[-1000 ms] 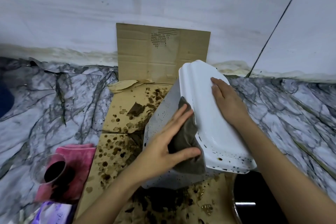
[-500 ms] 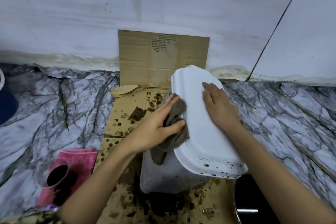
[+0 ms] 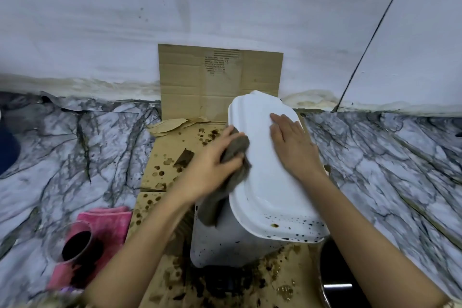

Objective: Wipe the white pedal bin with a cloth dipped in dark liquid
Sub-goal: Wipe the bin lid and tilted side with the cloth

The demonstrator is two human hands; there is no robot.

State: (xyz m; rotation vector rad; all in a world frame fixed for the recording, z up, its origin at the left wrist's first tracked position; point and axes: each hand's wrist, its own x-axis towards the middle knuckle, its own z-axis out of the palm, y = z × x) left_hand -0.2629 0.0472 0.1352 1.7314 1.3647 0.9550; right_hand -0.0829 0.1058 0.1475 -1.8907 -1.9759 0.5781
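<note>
One white pedal bin (image 3: 220, 240) stood on stained cardboard (image 3: 160, 162) at the foot of a pale wall, its lid (image 3: 270, 175) closed and speckled dark along the near edge. The bin's base was lost in shadow and spill. Left hand (image 3: 212, 172) lay against the lid's left edge, fingers curled round a grey-brown cloth (image 3: 232, 170); the hand was motion-blurred, so the exact grip was hard to read. A tail of the cloth hung down the bin's left side. Right hand (image 3: 291, 142) rested flat on top of the lid, fingers straight, grasping nothing. Left of the bin, on the marbled floor (image 3: 75, 147), sat a cup of dark liquid (image 3: 75, 245) on a pink towel (image 3: 110, 222); the cup appeared transparent, though its rim was indistinct. An upright cardboard panel (image 3: 200, 82) leaned on the wall behind the bin, its printed text illegible. Right of the bin, a dark round object (image 3: 335, 282) was cut off by the forearm and the frame's lower edge.
</note>
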